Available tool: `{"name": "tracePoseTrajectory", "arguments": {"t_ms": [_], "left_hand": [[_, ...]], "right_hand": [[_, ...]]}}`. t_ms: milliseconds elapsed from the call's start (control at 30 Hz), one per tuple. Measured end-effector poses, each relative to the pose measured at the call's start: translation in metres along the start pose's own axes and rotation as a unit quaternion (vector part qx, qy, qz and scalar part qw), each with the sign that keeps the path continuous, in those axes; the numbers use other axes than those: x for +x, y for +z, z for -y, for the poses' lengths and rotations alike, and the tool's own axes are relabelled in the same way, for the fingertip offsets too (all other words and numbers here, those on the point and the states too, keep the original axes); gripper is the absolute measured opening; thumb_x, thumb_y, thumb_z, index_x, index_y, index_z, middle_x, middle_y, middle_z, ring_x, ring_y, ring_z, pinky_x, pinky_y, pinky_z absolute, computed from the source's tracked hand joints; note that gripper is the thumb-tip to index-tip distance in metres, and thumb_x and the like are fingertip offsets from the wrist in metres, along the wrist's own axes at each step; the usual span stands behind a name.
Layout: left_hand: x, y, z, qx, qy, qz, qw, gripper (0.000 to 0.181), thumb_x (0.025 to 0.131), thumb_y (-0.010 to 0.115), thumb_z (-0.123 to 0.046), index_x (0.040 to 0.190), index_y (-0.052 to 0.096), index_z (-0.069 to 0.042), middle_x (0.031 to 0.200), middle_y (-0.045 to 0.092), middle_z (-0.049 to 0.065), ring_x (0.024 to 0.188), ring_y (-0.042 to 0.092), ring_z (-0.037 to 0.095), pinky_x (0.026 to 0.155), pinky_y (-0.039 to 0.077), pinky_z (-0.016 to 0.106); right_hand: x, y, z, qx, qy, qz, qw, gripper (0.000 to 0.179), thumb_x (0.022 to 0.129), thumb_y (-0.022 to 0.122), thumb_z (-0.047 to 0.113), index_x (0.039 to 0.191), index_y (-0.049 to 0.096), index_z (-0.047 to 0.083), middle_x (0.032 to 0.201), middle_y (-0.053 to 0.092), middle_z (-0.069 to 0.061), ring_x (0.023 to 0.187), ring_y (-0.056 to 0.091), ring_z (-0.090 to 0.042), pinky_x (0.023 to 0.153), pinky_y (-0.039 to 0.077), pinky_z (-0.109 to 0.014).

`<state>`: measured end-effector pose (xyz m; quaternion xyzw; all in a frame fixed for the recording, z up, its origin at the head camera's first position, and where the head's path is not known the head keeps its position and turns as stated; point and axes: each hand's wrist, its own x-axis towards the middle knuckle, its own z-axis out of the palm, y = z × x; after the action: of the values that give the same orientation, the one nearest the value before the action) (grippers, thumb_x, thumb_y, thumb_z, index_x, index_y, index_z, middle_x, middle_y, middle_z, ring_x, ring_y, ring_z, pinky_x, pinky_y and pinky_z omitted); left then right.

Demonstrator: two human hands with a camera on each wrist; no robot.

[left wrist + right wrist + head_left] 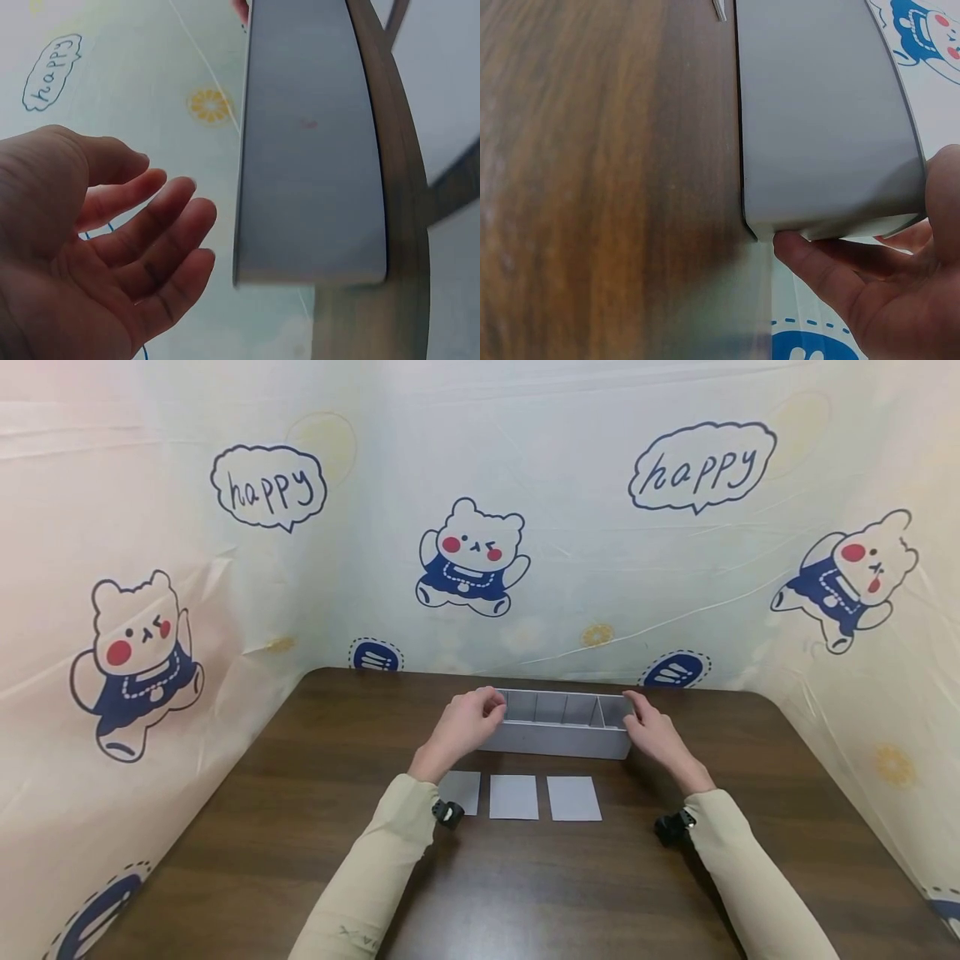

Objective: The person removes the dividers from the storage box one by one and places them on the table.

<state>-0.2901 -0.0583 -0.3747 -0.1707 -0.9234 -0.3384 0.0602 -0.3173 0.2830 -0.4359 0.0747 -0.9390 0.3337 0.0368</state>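
Note:
A long grey box (555,740) divided into several compartments lies crosswise on the table. At its left end my left hand (467,720) has loosely bent fingers. The left wrist view shows that hand (127,240) apart from the box (311,150), holding nothing. My right hand (656,735) holds the box's right end. Seen from the right wrist, the right hand (885,292) has fingers against the end wall of the box (825,112), with the thumb by the top edge.
Three white square cards lie in a row in front of the box: a left card (463,792) partly behind the left wrist, a middle card (513,797) and a right card (574,798). A printed curtain (570,568) surrounds the dark wooden table (585,893).

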Motion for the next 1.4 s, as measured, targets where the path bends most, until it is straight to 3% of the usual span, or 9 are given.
{"name": "tracePoseTrajectory", "arguments": {"t_ms": [333,600,1167,1400], "left_hand": [[0.012,0.015,-0.018,-0.017,0.017,-0.005,0.9997,0.026,0.098,0.057,-0.025,0.120,0.063,-0.012,0.098,0.070,0.002,0.084,0.060,0.015,0.070,0.049,0.029],[0.021,0.026,-0.033,-0.037,0.026,0.034,0.9984,0.030,0.099,0.057,-0.025,0.126,0.058,-0.013,0.112,0.069,0.004,0.096,0.065,0.016,0.077,0.054,0.031],[0.036,0.048,-0.057,-0.028,0.046,0.064,0.9965,0.033,0.099,0.057,-0.028,0.128,0.056,-0.013,0.113,0.068,0.003,0.095,0.065,0.014,0.077,0.054,0.027],[0.046,0.061,-0.063,0.003,0.060,0.077,0.9952,0.038,0.100,0.055,-0.032,0.132,0.055,-0.013,0.115,0.068,0.004,0.098,0.066,0.015,0.081,0.054,0.030]], "right_hand": [[0.000,0.000,-0.001,0.003,-0.001,0.004,1.0000,0.052,0.102,0.034,0.018,0.151,0.027,0.004,0.151,0.036,-0.030,0.134,0.042,-0.048,0.107,0.035,-0.062],[0.000,0.000,0.000,0.000,-0.001,0.002,1.0000,0.052,0.101,0.035,0.018,0.151,0.027,0.004,0.150,0.037,-0.031,0.134,0.042,-0.048,0.107,0.036,-0.061],[-0.001,0.000,0.000,0.008,0.000,0.004,1.0000,0.053,0.102,0.036,0.018,0.152,0.026,0.005,0.152,0.035,-0.030,0.136,0.040,-0.048,0.107,0.036,-0.062],[0.001,0.001,-0.002,-0.011,-0.001,-0.006,0.9999,0.053,0.099,0.036,0.018,0.151,0.029,0.006,0.148,0.041,-0.030,0.131,0.046,-0.046,0.104,0.039,-0.060]]}}
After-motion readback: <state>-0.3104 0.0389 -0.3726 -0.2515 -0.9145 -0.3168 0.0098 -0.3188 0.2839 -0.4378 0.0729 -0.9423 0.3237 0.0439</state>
